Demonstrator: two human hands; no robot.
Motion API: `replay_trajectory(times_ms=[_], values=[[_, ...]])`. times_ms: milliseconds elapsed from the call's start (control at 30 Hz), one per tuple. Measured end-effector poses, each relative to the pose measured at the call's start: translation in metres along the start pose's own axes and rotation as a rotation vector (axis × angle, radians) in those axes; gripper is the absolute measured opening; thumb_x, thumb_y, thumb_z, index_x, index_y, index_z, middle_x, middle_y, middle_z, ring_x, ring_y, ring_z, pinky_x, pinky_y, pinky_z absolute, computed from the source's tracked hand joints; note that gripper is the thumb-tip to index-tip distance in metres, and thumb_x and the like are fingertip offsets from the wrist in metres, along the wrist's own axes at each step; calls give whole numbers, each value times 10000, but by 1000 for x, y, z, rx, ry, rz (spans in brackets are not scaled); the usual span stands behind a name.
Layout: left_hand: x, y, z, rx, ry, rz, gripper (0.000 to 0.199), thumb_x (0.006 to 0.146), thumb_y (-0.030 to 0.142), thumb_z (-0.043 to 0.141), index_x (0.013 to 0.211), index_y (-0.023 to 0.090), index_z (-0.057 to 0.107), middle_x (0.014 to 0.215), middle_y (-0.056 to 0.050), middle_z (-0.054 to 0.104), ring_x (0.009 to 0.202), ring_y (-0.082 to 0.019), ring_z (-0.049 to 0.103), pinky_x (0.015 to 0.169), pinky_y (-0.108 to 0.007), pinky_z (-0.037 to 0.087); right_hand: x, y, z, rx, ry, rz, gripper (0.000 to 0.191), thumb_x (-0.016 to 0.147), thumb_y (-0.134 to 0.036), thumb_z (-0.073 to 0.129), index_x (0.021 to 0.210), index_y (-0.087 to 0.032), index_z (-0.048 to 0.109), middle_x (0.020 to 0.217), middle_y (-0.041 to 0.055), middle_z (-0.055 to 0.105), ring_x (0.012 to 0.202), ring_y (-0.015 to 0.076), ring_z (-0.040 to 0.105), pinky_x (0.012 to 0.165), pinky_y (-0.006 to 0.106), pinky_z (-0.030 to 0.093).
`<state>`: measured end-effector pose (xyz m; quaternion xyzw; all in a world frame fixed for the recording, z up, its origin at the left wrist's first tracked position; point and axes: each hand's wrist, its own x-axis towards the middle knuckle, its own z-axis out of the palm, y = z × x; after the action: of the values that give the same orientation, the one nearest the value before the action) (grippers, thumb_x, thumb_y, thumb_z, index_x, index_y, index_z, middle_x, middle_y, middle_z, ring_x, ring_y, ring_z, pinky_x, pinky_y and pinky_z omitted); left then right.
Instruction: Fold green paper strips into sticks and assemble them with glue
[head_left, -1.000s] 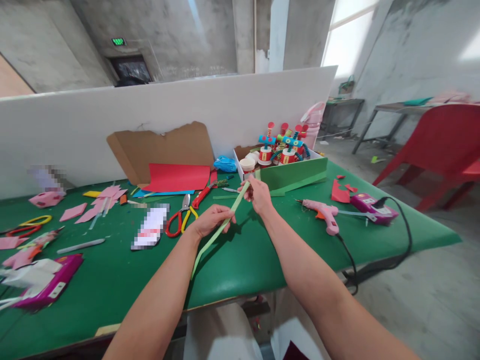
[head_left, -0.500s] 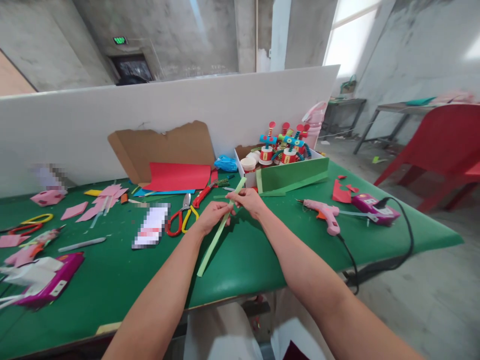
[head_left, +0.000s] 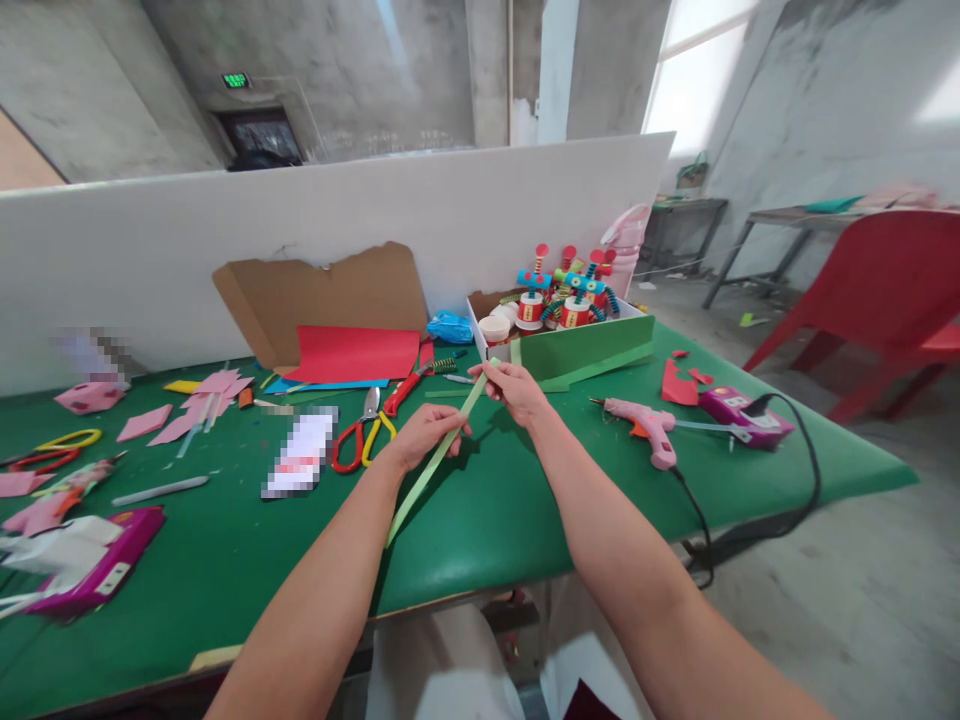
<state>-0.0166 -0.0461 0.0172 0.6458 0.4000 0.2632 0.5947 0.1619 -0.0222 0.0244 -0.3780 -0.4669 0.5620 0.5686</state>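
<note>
A long light green paper strip (head_left: 424, 482) slants above the table, its lower end toward the front edge. My left hand (head_left: 433, 434) is closed on the strip around its middle. At the strip's upper end, my right hand (head_left: 511, 388) pinches it between thumb and fingers. Left of my left hand lie red-and-yellow-handled scissors (head_left: 367, 430). Behind my hands is a green-sided box (head_left: 585, 352) holding paper cup figures (head_left: 574, 310) with striped necks.
On the green table (head_left: 480, 550), a pink glue gun (head_left: 649, 425) and a purple power strip (head_left: 750, 418) sit at right. Another power strip (head_left: 105, 565) lies at left. Red paper (head_left: 358, 354) rests before brown cardboard (head_left: 330, 295). A white board (head_left: 375, 200) stands behind.
My right hand has moved slightly right, away from my left hand, with the strip's upper end. The strip leans over more. My left hand keeps its hold.
</note>
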Motion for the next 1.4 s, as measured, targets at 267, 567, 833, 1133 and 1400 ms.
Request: replay_trajectory(times_ms=[267, 567, 833, 1133, 1400], values=[[-2, 1, 1, 16, -66, -7, 366, 722, 488, 636, 673, 126, 644, 436, -14, 577, 384, -91, 483, 433, -206, 327, 10, -3, -15, 240, 275, -62, 236, 773, -403, 657, 752, -171, 694, 656, -21, 620, 399, 25, 354, 366, 182, 260], [4, 0, -1, -206, 104, 25, 391, 721, 521, 655, 703, 133, 603, 436, 8, 567, 382, -92, 492, 441, -213, 380, -9, 15, 26, -137, -180, 92, 367, 661, -499, 737, 716, -136, 722, 467, -21, 550, 422, 60, 410, 418, 200, 290], [-1, 2, -3, -189, -110, -100, 434, 651, 514, 741, 716, 96, 647, 507, -49, 639, 408, -100, 550, 443, -204, 418, -3, 7, 11, -99, 94, -94, 377, 662, -531, 703, 658, -154, 728, 390, -65, 409, 411, 56, 345, 437, 221, 266], [-6, 1, -16, -186, -256, -116, 364, 716, 452, 711, 731, 91, 667, 578, -81, 685, 456, -120, 601, 456, -205, 444, 3, -9, -13, 85, 319, -221, 397, 631, -552, 728, 693, -160, 726, 394, -63, 409, 404, 60, 352, 417, 222, 290], [-10, 3, -27, -152, -154, -74, 334, 739, 431, 689, 717, 100, 655, 593, -78, 689, 467, -109, 597, 467, -201, 438, 6, -10, -23, 110, 486, -301, 398, 663, -554, 709, 699, -158, 710, 418, -67, 398, 402, 60, 346, 400, 221, 291]])
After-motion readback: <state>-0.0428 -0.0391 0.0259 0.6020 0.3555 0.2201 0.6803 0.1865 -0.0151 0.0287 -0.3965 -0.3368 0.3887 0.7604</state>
